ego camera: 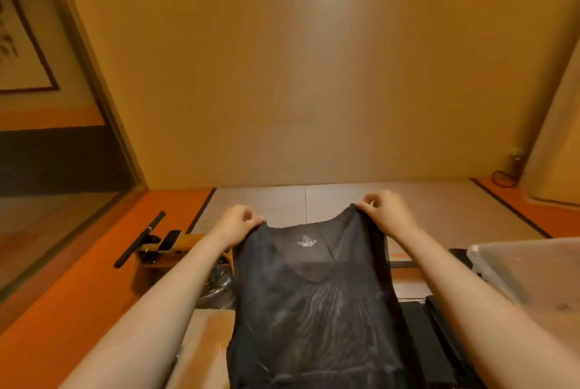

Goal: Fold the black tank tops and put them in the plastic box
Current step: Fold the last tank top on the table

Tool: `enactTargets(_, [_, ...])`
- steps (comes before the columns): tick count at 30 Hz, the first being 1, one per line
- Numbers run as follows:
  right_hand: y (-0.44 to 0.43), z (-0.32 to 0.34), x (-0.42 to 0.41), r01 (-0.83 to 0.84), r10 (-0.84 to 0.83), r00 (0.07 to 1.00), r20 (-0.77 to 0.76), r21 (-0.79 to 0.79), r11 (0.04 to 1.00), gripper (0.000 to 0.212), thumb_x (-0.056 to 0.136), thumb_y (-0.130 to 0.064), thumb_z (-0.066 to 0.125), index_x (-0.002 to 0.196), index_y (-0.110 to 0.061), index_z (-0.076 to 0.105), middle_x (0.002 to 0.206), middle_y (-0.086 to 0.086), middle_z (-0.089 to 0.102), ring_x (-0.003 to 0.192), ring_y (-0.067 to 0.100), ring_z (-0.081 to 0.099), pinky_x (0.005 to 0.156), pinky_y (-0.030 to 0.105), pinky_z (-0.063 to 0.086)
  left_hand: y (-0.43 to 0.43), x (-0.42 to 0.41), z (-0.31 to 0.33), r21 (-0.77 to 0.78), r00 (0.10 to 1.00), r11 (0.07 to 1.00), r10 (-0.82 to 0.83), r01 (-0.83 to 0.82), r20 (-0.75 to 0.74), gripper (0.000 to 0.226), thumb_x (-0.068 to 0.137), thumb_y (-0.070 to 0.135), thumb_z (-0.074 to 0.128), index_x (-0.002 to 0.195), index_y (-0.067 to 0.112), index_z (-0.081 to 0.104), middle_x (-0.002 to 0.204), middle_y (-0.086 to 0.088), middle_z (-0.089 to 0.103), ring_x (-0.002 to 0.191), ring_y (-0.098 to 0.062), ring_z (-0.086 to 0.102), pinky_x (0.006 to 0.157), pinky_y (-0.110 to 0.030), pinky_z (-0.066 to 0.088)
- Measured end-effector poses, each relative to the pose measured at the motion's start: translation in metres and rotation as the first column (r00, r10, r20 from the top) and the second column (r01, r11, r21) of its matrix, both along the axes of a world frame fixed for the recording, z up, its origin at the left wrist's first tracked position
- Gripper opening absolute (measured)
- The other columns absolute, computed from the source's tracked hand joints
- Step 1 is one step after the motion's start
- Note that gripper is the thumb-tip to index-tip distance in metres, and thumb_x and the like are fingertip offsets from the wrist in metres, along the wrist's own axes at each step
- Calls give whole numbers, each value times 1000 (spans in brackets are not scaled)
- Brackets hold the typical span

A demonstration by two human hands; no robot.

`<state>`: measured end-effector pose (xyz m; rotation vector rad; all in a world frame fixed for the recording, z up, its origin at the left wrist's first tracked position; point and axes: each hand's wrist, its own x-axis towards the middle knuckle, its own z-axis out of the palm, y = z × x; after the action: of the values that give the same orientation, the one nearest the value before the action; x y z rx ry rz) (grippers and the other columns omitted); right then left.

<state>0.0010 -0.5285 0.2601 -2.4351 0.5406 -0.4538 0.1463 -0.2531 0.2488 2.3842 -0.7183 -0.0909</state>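
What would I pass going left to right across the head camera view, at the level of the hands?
black rod → wooden stand → left hand → black tank top, pinched at its shoulders by both hands → right hand → plastic box

Tank top hangs at centre, before the far wall. Left hand pinches its left shoulder strap, and right hand pinches its right strap. Plastic box stands to the right, well apart from the top. Folded garments lie between the two. Wooden stand sits to the left, beyond the left forearm, with a phone on it and a rod just left of the phone. Framed picture hangs on the far-left wall.
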Motion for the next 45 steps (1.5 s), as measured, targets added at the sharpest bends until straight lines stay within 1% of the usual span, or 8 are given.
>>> enactTargets(4, [12,-106,30,135,-139,990,-34,-99,986,38,98,-33,49,130,-11,52,117,17,58,113,35,51,83,41,45,-26,16,-77,158,996,984,87,-83,-19,35,98,43,48,114,13,56,110,-7,61,104,-24,57,81,-36,47])
enactTargets(9, [75,-222,-19,-75,24,985,-171,-295,953,51,101,-43,33,145,-20,40,151,12,37,143,30,25,116,42,22,-23,-66,-204,310,997,951,-43,22,60,64,101,48,35,154,19,14,161,0,12,149,-17,6,119,-35,11])
enactTargets(11, [97,-259,-54,-150,68,966,-249,-330,932,57,101,-48,17,141,-21,47,147,10,44,141,28,32,116,39,21,-10,-115,-254,372,997,928,-35,8,67,64,102,48,28,154,20,4,162,0,0,148,-15,-8,121,-34,3])
enactTargets(16, [127,-318,-123,-229,81,905,-417,-318,920,60,101,-51,8,145,-25,40,152,7,36,145,27,17,115,42,11,19,-191,-315,493,999,870,16,6,-42,66,100,53,7,149,14,24,156,-11,28,148,-25,6,117,-40,6])
enactTargets(22, [129,-350,-147,-129,-43,817,-575,-255,958,64,98,-59,6,149,-30,30,157,9,27,146,34,14,112,58,15,35,-204,-344,549,999,835,-23,40,-37,68,97,59,20,148,19,36,157,-9,30,145,-31,23,114,-58,18])
enactTargets(29, [125,-350,-123,-77,-84,821,-565,-256,964,63,97,-58,5,149,-31,29,156,7,27,146,32,14,113,60,13,26,-169,-347,513,999,858,-49,37,10,68,92,59,32,149,22,35,158,-6,27,146,-28,22,113,-60,20])
enactTargets(41, [106,-355,-59,-61,-95,833,-545,-261,963,64,97,-59,5,149,-30,28,155,8,28,144,31,14,111,54,10,13,-91,-354,562,991,822,-133,92,33,68,97,64,7,153,26,16,160,-4,18,148,-24,9,114,-53,5])
enactTargets(45, [104,-351,-63,-104,-32,861,-508,-237,966,67,93,-64,-1,151,-32,15,160,4,11,147,26,-1,115,48,-3,16,-92,-353,535,987,838,-153,104,47,74,95,67,2,154,24,8,161,-3,8,149,-20,-2,117,-45,-7])
